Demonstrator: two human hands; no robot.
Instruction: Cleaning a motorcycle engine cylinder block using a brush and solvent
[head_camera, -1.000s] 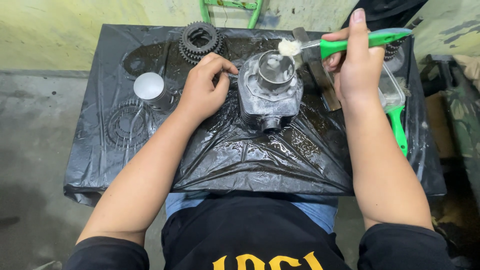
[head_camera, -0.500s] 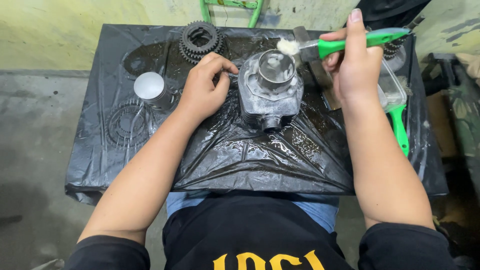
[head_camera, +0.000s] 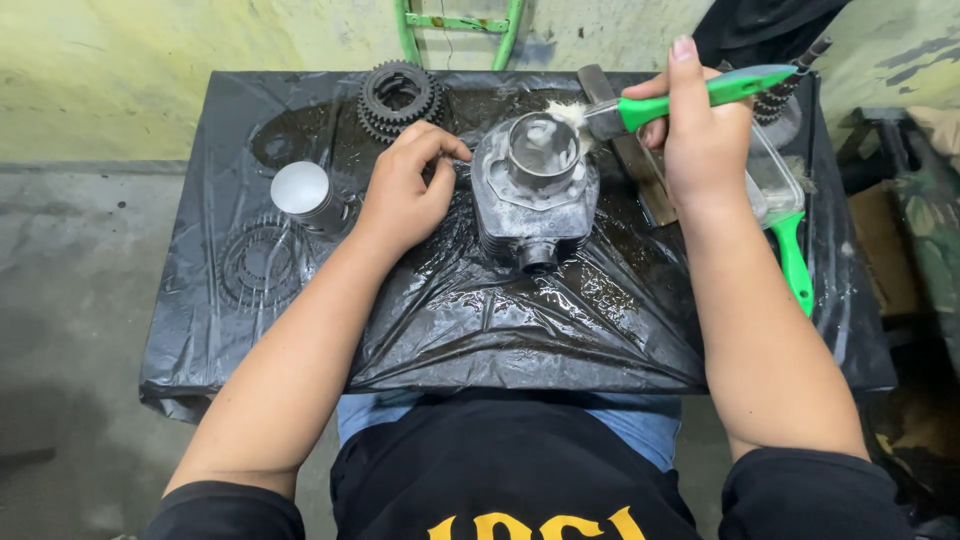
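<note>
Here, the engine cylinder (head_camera: 533, 195) sits mid-table (head_camera: 300, 110) on black plastic sheet (head_camera: 520, 320). Left hand (head_camera: 405, 190) curled, fingertips touching the cylinder's left edge. Right hand (head_camera: 700, 135) closed around a green-handled brush (head_camera: 690, 95), soapy bristles at the cylinder's top rim. Gear stack (head_camera: 398, 95) behind, metal cup (head_camera: 303, 192) left, another green handle (head_camera: 795, 262) right.

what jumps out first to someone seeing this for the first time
Dead centre on the black plastic sheet stands a grey metal engine cylinder, its bore smeared with white foam. The right hand holds a green-handled brush with its bristles at the bore's rim, while the left hand steadies the cylinder's side. Stacked dark gears sit at the back left, and a shiny piston stands left of the left hand.
</note>
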